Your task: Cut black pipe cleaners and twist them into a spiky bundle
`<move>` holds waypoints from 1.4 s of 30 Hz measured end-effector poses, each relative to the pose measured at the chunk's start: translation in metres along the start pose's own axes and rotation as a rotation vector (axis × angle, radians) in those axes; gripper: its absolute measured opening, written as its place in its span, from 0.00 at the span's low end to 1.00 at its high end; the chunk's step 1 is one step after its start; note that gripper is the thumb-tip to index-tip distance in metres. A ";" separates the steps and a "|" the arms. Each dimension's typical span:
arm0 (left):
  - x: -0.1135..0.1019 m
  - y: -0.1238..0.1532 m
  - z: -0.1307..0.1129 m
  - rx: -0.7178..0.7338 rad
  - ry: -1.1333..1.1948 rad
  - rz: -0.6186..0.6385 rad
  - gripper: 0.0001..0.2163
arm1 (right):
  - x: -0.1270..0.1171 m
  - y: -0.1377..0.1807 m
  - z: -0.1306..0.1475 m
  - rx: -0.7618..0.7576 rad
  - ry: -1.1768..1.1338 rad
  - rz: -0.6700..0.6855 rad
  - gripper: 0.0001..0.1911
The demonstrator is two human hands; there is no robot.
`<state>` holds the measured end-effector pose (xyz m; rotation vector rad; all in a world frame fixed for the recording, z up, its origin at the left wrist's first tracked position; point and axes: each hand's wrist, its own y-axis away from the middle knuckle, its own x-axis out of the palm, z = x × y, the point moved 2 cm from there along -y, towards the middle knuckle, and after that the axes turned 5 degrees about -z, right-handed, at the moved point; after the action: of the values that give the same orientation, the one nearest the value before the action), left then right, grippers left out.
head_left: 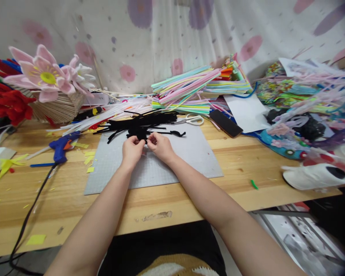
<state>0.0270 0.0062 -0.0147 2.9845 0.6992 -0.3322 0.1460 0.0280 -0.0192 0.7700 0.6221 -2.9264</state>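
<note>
My left hand [132, 151] and my right hand [161, 147] are close together over the grey cutting mat [189, 153]. Both are closed in a pinch on a bunched black pipe cleaner piece [137, 132]; fingers partly hide it, and its exact shape is blurred. Just behind lies a loose pile of black pipe cleaners [143, 121] on the mat's far edge. To the right of my fingers, a thin black stem with a thicker, curved end [177, 133] rests on the mat. White-handled scissors [194, 120] lie at the pile's right end.
A blue glue gun [60, 147] with a trailing black cord lies at left, near yellow scraps [89, 160]. Behind it stand fuzzy flowers [47, 78]. Pastel pipe cleaner bundles [186, 86], a dark phone [225, 123], white paper [247, 111] and a white roll [313, 177] lie about.
</note>
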 end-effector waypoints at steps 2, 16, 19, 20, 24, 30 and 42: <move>0.001 0.002 -0.002 -0.015 0.015 0.010 0.05 | 0.000 0.000 -0.001 -0.001 -0.002 -0.006 0.03; -0.006 -0.003 -0.007 -0.023 0.204 0.077 0.11 | -0.004 -0.004 -0.002 0.155 -0.386 0.220 0.09; -0.011 -0.005 -0.012 -0.162 0.335 0.144 0.11 | -0.004 -0.005 -0.006 0.227 -0.551 0.375 0.12; -0.012 -0.006 -0.013 -0.215 0.366 0.174 0.11 | -0.005 -0.005 -0.007 0.217 -0.559 0.392 0.12; -0.014 -0.007 -0.013 -0.337 0.447 0.285 0.13 | -0.007 -0.007 -0.008 0.127 -0.523 0.364 0.10; -0.013 -0.008 -0.014 -0.252 0.378 0.306 0.15 | -0.009 -0.009 -0.004 0.005 -0.433 0.264 0.07; 0.007 -0.014 -0.013 -0.440 0.744 0.377 0.12 | -0.009 -0.009 -0.002 0.098 -0.502 0.301 0.12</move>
<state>0.0295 0.0234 -0.0037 2.6588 0.1697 0.8642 0.1529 0.0369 -0.0128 0.0982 0.2888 -2.7147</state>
